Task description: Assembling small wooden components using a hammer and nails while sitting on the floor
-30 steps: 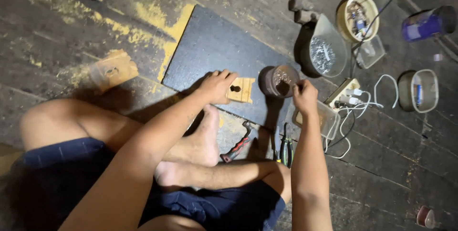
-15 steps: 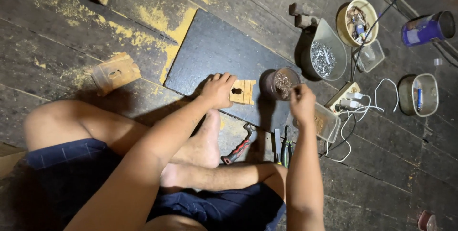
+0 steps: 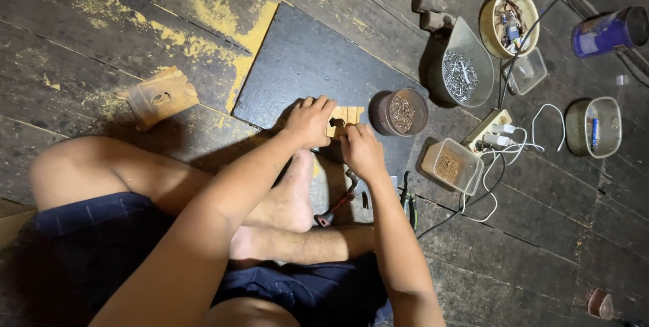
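A small pale wooden block [image 3: 346,115] with a keyhole-shaped cutout lies on a dark board [image 3: 304,63] on the floor. My left hand [image 3: 309,121] presses on the block's left end and holds it down. My right hand [image 3: 362,152] sits at the block's near right edge with the fingertips pinched together against it. Whether something small is between those fingers is hidden. Just right of the block stands a round brown container [image 3: 400,112] filled with small nails.
A red-handled tool [image 3: 337,200] and pliers [image 3: 408,198] lie by my crossed legs. To the right are a clear tub [image 3: 451,165], a power strip with white cables [image 3: 492,131], a scoop of nails [image 3: 463,73], a bowl [image 3: 510,21] and a blue can [image 3: 605,30]. Another cut wooden piece [image 3: 161,96] lies at left.
My right hand has left the round nail container and come down left to the wooden block. My left hand has stayed on the block.
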